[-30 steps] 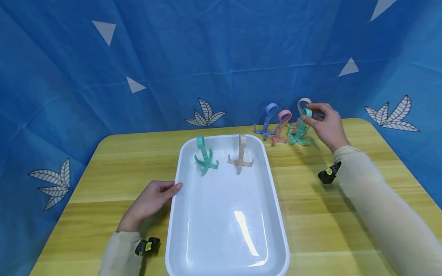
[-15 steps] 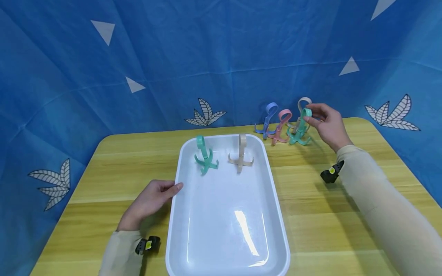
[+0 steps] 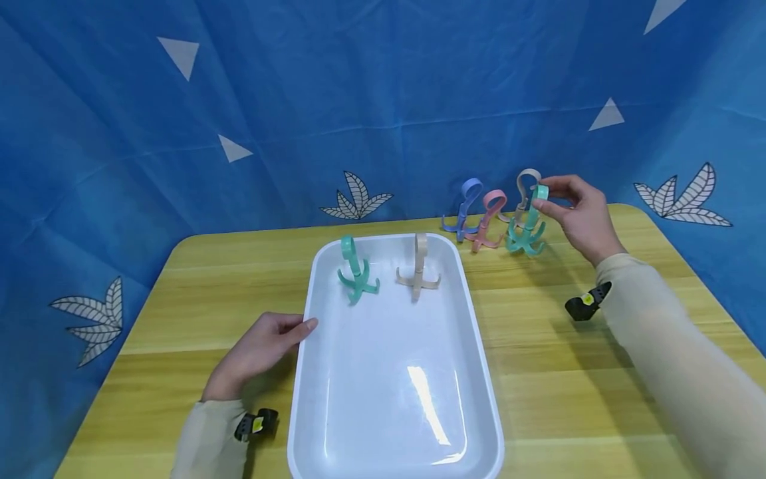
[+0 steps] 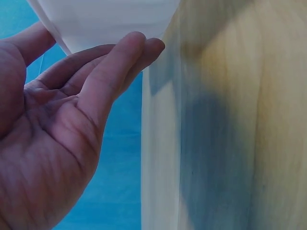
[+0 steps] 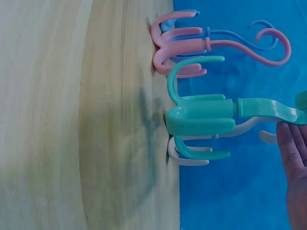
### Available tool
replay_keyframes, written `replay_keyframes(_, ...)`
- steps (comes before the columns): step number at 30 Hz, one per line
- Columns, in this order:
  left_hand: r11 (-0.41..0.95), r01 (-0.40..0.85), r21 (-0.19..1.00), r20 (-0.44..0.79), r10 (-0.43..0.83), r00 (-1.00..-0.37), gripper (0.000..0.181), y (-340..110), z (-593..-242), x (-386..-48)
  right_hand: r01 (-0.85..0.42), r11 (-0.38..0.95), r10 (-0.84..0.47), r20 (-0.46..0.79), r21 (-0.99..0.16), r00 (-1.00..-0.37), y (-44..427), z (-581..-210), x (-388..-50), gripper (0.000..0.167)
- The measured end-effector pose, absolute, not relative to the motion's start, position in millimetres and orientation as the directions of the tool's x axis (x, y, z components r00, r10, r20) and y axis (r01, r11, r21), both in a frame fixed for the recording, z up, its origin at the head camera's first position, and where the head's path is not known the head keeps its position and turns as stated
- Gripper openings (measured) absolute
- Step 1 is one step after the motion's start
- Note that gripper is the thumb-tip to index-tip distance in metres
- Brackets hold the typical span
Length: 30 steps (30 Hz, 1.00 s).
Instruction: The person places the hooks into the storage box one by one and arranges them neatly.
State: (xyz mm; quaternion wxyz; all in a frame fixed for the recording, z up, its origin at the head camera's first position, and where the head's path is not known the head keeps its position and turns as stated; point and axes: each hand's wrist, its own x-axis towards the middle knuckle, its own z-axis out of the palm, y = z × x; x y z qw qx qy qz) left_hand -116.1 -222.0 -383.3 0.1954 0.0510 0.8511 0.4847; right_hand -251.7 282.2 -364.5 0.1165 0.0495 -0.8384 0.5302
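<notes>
My right hand (image 3: pixel 583 216) pinches the curled top of a green four-pronged hanging hook (image 3: pixel 526 238) at the back right of the table. Whether its prongs touch the wood I cannot tell. In the right wrist view the green hook (image 5: pixel 201 115) overlaps a beige hook (image 5: pixel 189 157) behind it; a pink hook (image 5: pixel 180 48) stands to one side. My left hand (image 3: pixel 260 352) grips the left rim of a white tray (image 3: pixel 389 352), thumb over the edge, fingers outside it. Another green hook (image 3: pixel 359 283) and a beige hook (image 3: pixel 417 278) stand inside the tray's far end.
A blue hook (image 3: pixel 463 216) stands close beside the pink one, right of the tray's far corner. The yellow wooden table (image 3: pixel 532 399) surrounds the tray. Behind it hangs a blue patterned cloth (image 3: pixel 383 86).
My right hand and the green hook have shifted slightly to the right, drawing away from the pink hook. The left hand and the tray stay where they were.
</notes>
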Motion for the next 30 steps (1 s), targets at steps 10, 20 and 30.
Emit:
replay_keyframes(10, 0.522, -0.110, 0.846, -0.287, 0.272, -0.919, 0.052, -221.7, -384.8, -114.9, -0.242, 0.408, 0.049, 0.286, -0.880, -0.957, 281.2, -352.5, -240.3, 0.044)
replay_keyframes(20, 0.526, -0.120, 0.842, -0.291, 0.256, -0.922, 0.055, -221.1, -385.8, -116.2, -0.231, 0.419, 0.073, 0.286, -0.878, -0.956, 273.9, -337.8, -225.5, 0.045)
replay_keyframes(30, 0.524, -0.128, 0.842, -0.295, 0.247, -0.923, 0.055, -221.0, -387.3, -115.7, -0.285, 0.438, 0.024, 0.327, -0.853, -0.945, 267.6, -325.5, -210.7, 0.041)
